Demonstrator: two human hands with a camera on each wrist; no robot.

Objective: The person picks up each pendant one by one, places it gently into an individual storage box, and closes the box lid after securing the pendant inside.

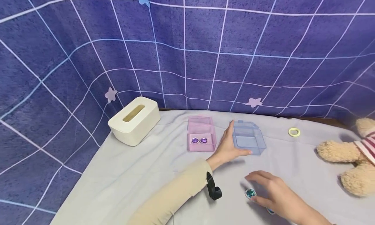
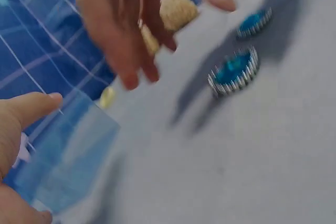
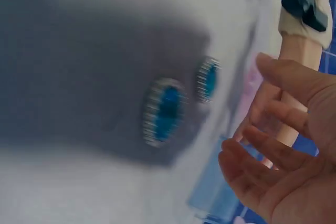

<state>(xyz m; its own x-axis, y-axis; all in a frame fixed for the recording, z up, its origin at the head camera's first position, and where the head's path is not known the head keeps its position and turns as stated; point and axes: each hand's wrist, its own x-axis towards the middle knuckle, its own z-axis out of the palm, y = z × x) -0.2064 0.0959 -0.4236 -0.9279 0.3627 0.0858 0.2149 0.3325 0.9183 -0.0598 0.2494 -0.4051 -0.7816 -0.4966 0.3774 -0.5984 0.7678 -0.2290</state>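
- Sporting bumpy silvery rims: two teal oval gems [image 3: 165, 113]
- Relaxed, empty right hand [image 1: 277, 191] hovers just over them
- Left hand [image 1: 227, 149], fingers spread, hugs see-through blue box [image 1: 249, 142]

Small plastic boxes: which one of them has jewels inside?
The pink box, left of the left hand: two purple jewels lie in it, while the blue box shows none.

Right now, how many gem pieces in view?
4: one purple gem and a second purple gem in the pink box; one teal gem by the right hand, a second teal gem partly hidden behind that hand in the head view.
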